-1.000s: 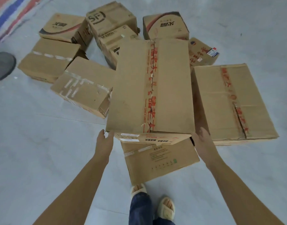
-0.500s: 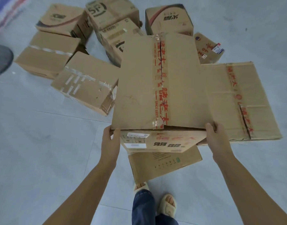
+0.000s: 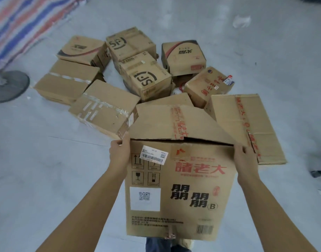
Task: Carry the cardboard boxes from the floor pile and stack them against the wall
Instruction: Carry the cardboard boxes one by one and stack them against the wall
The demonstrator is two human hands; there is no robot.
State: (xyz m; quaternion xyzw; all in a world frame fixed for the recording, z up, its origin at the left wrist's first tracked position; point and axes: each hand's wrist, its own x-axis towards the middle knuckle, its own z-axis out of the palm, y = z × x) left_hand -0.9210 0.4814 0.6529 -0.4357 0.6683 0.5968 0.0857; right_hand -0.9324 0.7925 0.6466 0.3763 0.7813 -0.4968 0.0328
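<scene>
Grey floor (image 3: 38, 179): I have the printed box (image 3: 179, 188) lifted clear, nearer me than the pile (image 3: 136, 70), left hand (image 3: 119, 153) and right hand (image 3: 245, 157) gripping its upper corners, printed face toward me.

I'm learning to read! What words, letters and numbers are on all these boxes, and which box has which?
"諸老大", "朋朋 朋朋", "B": printed on the held box.
"10/10": its white barcode label.
"SF": the far box in the pile.
"SF": the nearer box, upside down.
Red tape lettering on the flat box, the small print and other logos: too blurred to read.
</scene>
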